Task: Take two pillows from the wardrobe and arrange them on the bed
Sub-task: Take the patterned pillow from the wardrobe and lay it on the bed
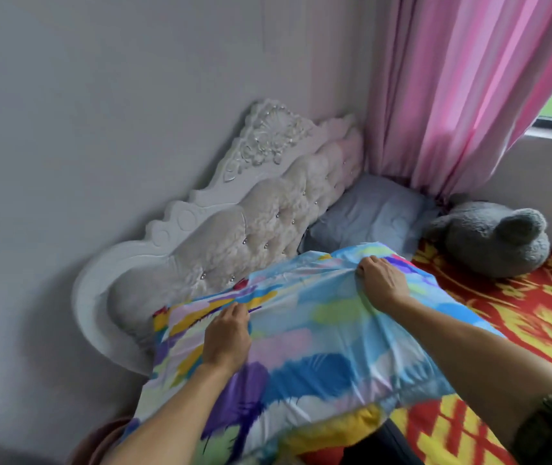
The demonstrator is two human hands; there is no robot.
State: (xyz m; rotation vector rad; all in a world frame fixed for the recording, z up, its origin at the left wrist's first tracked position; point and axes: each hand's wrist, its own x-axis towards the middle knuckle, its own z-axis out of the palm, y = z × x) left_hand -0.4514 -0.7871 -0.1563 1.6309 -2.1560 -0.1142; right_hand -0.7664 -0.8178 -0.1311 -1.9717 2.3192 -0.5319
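The bed (519,317), under a red-and-yellow patterned sheet, fills the view from 3 to 5 o'clock, its tufted white headboard (251,236) at 10 o'clock against the wall. The multicoloured pillow (318,337) lies at centre, near the headboard's foot; a pale blue pillow (372,213) already sits at 1 o'clock in the corner, beside a grey plush toy (492,239). Both hands pinch the multicoloured pillow's far edge: left hand (226,337) at 8 o'clock, right hand (380,280) at 2 o'clock, fingers curled into the fabric. The slick cover may slip from the pinch, or the pillow may settle crooked or overlap its neighbour.
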